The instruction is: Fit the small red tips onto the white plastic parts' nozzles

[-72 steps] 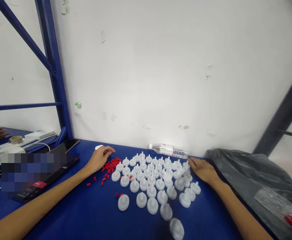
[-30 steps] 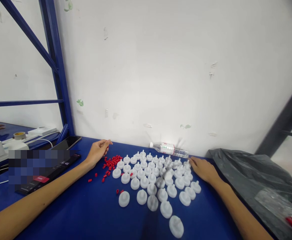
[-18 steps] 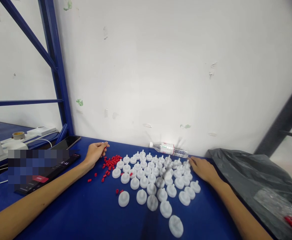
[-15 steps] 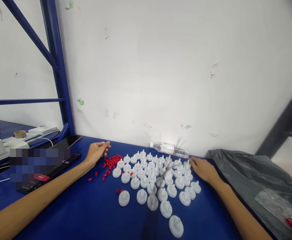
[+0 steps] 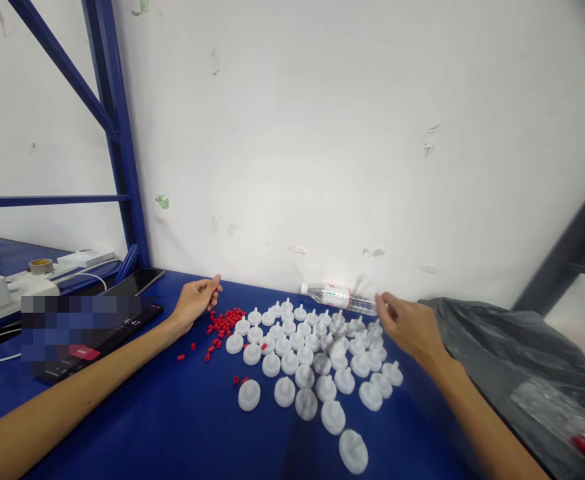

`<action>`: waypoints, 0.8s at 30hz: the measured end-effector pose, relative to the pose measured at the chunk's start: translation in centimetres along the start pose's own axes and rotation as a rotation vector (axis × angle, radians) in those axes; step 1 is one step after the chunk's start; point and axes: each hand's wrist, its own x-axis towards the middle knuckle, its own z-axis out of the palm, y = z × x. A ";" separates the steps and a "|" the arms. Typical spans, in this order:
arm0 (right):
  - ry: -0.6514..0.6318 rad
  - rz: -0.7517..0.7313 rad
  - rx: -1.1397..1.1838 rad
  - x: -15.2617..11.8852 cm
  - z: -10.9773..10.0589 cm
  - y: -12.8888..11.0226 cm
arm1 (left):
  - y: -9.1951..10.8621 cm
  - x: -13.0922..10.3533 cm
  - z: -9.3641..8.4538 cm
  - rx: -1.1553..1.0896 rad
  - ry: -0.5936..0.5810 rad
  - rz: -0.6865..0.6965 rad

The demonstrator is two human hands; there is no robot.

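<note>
My left hand point(image 5: 198, 303) is closed in a pinch behind the pile of small red caps point(image 5: 225, 322), thumb and fingertips together. What lies between its fingers, if anything, is too small to make out. At the far right, my right hand point(image 5: 411, 327) is raised beside the bottom end of a clear plastic bottle point(image 5: 339, 296) lying on its side. Its fingers are curled together, and their contents are hidden. Several white round plastic pieces with a stem on top point(image 5: 289, 363) are spread between my hands, mostly stem up.
A phone with a lit screen point(image 5: 107, 337) and a dark phone point(image 5: 142, 281) lie left on the blue table point(image 5: 182, 420). White devices, cables and a tape roll point(image 5: 41, 266) sit farther left. A grey plastic bag point(image 5: 492, 347) covers the right side. A white wall stands behind.
My right hand has lifted and its fingers have drawn together near the bottle's end. My left hand stays in place, with its fingertips tipped slightly upward.
</note>
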 end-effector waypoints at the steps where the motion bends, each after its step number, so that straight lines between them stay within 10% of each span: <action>1: -0.031 -0.069 0.029 0.0 -0.1 -0.9 | 0.0 0.0 0.0 -0.004 -0.003 0.002; 12: -0.301 -0.550 0.044 -1.0 -2.7 -6.4 | 0.2 -0.2 0.1 -0.009 -0.039 0.025; 24: -0.151 -0.502 0.105 -1.0 -2.7 -6.5 | 0.9 -0.3 0.1 0.028 -0.053 0.079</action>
